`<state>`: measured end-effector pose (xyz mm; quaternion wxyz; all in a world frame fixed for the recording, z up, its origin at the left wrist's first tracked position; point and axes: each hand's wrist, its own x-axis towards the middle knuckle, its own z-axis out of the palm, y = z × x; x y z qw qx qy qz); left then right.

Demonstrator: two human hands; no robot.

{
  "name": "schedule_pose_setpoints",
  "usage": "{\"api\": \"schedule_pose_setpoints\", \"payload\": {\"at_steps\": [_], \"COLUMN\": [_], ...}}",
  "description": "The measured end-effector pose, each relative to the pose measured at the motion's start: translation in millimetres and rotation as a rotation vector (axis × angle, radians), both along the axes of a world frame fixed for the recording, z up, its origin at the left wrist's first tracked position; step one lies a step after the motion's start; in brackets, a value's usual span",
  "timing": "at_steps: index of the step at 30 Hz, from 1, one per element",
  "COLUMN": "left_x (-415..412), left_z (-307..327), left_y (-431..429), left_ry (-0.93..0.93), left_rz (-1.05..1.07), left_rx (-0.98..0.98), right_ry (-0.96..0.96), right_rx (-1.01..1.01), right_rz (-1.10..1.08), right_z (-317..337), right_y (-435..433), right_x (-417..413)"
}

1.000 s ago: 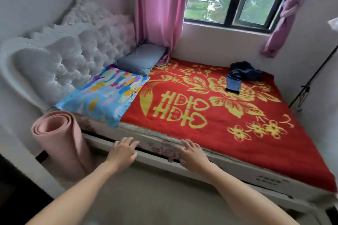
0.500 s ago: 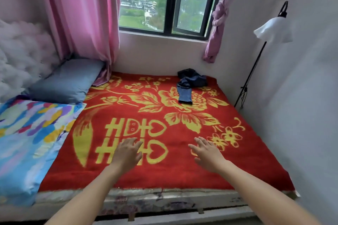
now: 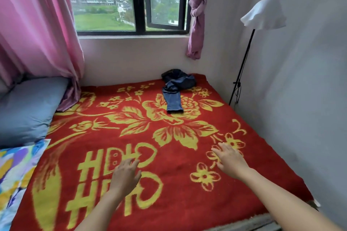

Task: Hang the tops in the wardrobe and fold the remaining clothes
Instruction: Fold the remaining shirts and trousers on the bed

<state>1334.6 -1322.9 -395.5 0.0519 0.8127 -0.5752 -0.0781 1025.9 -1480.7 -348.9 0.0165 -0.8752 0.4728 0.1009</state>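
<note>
Your left hand (image 3: 124,173) and right hand (image 3: 230,159) are out low over the bed (image 3: 187,189), fingers (image 3: 218,151) spread loose and holding nothing, probably so you can lean across. The jeans (image 3: 174,93) lie crumpled at the far edge under the window (image 3: 131,5), well apart from both hands.

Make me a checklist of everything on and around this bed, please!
Surface: red blanket with yellow flowers, spread flat on the bed.
Job's things: jeans bunched at the far edge, one leg stretched out; no tops seen.
Clutter: grey pillow and colourful pillow at the left.
Hands: left hand and right hand open, over the blanket, holding nothing.
Cables: cord hanging beside the floor lamp.
Surroundings: window, pink curtain, knotted curtain.
</note>
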Motion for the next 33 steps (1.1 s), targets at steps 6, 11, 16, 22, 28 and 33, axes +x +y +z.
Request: {"api": "schedule_pose_setpoints", "payload": {"at_steps": [6,11,16,22,28,33], "left_x": [2.6,-10.4,-18.1,18.3,70.6,109.6], "left_z": [0.6,-10.6,-41.7,-75.2,-131.3,-198.9], "left_y": [-106.1,-171.4,-190.8,-239.5,-325.2,-400.0], "left_ry": [0.015,0.093,0.168,0.172,0.143,0.176], "left_rz": [0.099,0.174,0.262,0.307,0.258,0.302], "left_rx": [0.009,0.057,0.124,0.262,0.418,0.498], "right_ry": [-0.065,-0.035,0.007,0.038,0.082,0.126], "right_rx": [0.019,0.122,0.215,0.312,0.36,0.333], "right_rz": [0.043,0.1,0.118,0.114,0.077,0.072], "right_z": [-8.2,-35.3,-63.4,-104.7,-157.4,-216.7], "right_y": [-119.8,-189.3,-233.9,-290.4,-360.8,-424.7], "right_x": [25.1,43.2,63.2,99.9,144.3,192.3]}}
